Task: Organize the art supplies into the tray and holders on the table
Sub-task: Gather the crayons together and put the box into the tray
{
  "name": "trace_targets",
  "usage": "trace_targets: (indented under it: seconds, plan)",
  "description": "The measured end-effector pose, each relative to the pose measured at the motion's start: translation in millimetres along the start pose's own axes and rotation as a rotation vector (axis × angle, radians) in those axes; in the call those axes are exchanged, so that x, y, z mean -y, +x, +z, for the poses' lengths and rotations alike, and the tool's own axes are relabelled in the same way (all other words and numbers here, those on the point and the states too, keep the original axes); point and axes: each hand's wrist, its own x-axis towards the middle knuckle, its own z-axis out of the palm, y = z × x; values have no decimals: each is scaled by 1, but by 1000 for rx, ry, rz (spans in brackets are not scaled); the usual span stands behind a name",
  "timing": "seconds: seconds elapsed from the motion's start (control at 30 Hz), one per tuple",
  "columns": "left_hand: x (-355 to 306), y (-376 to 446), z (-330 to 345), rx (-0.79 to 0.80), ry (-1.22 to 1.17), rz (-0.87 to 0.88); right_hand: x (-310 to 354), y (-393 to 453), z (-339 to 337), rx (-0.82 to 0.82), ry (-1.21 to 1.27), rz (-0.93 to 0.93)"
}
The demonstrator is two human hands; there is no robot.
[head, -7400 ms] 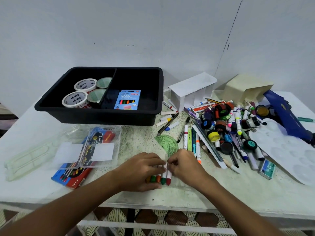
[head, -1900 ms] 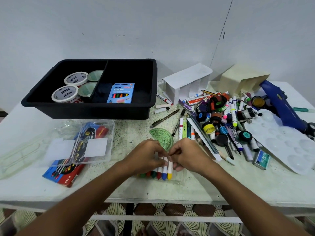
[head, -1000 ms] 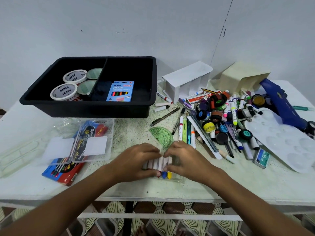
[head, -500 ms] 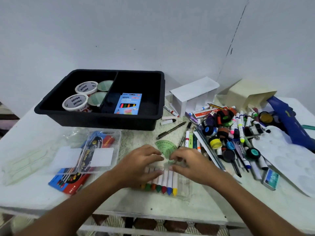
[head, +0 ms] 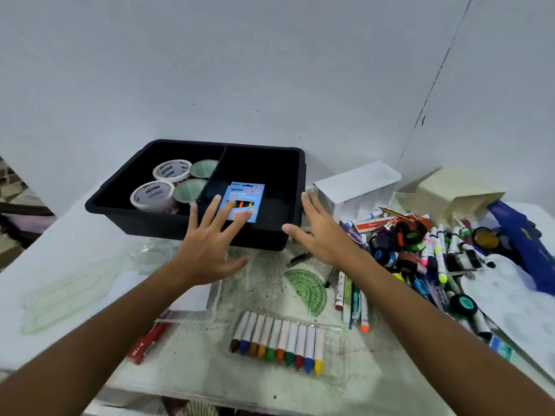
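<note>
A row of several crayons (head: 277, 342) lies in a clear plastic sleeve near the table's front edge, with no hand on it. My left hand (head: 210, 244) hovers open, fingers spread, in front of the black tray (head: 120, 202). My right hand (head: 321, 232) is open too, by the tray's right front corner. The tray holds tape rolls (head: 153, 195) on its left side and a blue neon crayon box (head: 244, 201) on its right side. A white holder (head: 357, 187) and a cream holder (head: 453, 193) lie tipped over behind the pile.
A heap of markers, pens and paint pots (head: 420, 250) covers the right side, with a white palette (head: 516, 298) and a blue tool (head: 522, 244). A green protractor (head: 309, 289) lies mid-table. A clear case (head: 192, 298) and a red pencil box (head: 147, 345) sit at left.
Both hands have let go of the crayon sleeve and lifted away from it toward the black tray, fingers spread. The crayons stay lined up in the sleeve on the table.
</note>
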Motion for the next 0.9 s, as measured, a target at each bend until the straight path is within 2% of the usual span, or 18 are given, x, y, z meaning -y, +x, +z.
trace_targets:
  seconds: [0.43,0.9]
  plan:
    - [19,-14,3,63,51,78,-10,7,12,-21,42,-54]
    - [61,-32,-5,117,8,43,25,25,38,-32,63,-70]
